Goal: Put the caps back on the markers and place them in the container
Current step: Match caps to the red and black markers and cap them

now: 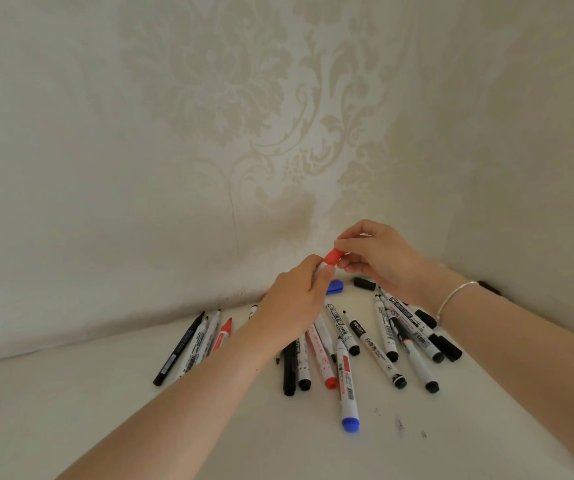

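My right hand [379,258] pinches a red cap [333,256] above the table. My left hand [296,299] grips a marker whose body is mostly hidden under the fingers, its end meeting the red cap. Several uncapped markers lie scattered on the white table [105,393]: a blue-ended marker [346,386], a red-ended marker [320,358], black-ended ones [387,336] and a group at the left [205,336]. A loose blue cap [334,286] and a black cap [365,283] lie near the wall. Only a pale curved edge shows at the far left; I cannot tell if it is the container.
A patterned cream wall [244,133] rises just behind the markers and meets a side wall at the right. Loose black caps [446,346] lie at the right of the pile. Small dark ink marks [399,424] spot the table at the front.
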Demonstrator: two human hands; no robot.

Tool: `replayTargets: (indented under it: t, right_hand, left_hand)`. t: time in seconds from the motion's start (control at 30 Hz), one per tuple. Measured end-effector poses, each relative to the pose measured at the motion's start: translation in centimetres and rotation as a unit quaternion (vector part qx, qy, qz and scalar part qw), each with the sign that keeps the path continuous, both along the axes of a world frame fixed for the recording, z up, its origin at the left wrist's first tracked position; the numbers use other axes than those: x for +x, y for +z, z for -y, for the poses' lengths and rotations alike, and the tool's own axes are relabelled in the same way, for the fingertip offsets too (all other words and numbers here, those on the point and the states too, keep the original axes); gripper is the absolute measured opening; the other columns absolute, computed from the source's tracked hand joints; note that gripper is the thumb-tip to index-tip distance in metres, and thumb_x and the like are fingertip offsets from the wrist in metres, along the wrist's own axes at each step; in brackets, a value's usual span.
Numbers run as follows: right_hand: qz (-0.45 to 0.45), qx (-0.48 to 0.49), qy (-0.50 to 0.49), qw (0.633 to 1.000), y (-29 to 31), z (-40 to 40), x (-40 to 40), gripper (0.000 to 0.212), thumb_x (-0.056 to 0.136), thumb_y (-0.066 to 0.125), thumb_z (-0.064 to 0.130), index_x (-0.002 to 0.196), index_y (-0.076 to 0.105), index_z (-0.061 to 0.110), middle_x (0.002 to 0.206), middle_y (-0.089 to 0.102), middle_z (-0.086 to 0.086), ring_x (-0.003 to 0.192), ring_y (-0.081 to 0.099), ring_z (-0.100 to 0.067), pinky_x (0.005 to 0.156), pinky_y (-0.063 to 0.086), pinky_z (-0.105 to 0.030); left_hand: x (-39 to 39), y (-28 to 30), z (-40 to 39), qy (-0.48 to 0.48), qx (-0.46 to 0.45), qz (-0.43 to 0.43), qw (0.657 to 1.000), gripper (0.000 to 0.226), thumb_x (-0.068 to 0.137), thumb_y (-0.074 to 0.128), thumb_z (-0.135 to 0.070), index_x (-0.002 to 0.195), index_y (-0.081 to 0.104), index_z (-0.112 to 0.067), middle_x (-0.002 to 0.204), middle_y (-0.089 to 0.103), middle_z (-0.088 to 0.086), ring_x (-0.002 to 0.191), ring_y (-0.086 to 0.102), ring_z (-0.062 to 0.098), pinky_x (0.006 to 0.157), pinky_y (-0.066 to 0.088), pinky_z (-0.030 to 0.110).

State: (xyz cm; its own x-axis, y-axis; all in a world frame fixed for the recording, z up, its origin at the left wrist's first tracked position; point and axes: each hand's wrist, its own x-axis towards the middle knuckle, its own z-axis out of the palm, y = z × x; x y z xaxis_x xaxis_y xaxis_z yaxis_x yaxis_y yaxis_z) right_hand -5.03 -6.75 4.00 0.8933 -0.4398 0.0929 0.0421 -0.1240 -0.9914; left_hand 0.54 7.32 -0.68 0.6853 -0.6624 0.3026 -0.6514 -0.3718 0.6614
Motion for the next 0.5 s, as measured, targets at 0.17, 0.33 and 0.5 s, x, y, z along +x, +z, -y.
replayTargets:
  t: [0.17, 0.33, 0.5]
  right_hand:
    - [-0.001, -0.017, 0.005, 1.000, 0.3, -0.8, 0.2, 0.005, 0.089, 0.060, 0.004, 0.091, 0.055, 0.005, 0.083, 0.068, -0.017, 0.073, 0.065, -0.023, 0.074, 0.057, -0.031]
    - [0.025, -0.028, -0.061, 0.997, 0.2, -1.8, 0.9, 0.009, 0.090, 0.058, 0.005, 0.085, 0.051, 0.007, 0.079, 0.068, -0.017, 0.074, 0.066, -0.027, 0.077, 0.059, -0.037]
    - [0.016, -0.046, -0.140, 0.989, -0.7, -2.3, 1.0, 0.017, 0.090, 0.056, 0.008, 0.077, 0.048, 0.015, 0.073, 0.066, -0.009, 0.067, 0.060, -0.023, 0.069, 0.055, -0.038]
  left_hand:
    - [-0.6, 0.1, 0.2, 0.029, -0.020, -0.006, 0.999, 0.028, 0.103, 0.033, -0.040, 0.094, 0.052, -0.022, 0.064, 0.048, -0.007, 0.052, 0.045, 0.008, 0.045, 0.032, 0.014]
    - [-1.0, 0.6, 0.8, 0.041, -0.055, -0.025, 0.997, 0.035, 0.103, 0.033, -0.038, 0.103, 0.059, -0.015, 0.066, 0.050, -0.005, 0.053, 0.046, 0.009, 0.050, 0.038, 0.019]
    - [-1.1, 0.7, 1.6, 0.049, -0.052, -0.035, 0.997, 0.039, 0.103, 0.034, -0.036, 0.102, 0.063, -0.009, 0.067, 0.051, -0.004, 0.050, 0.041, 0.007, 0.049, 0.035, 0.021]
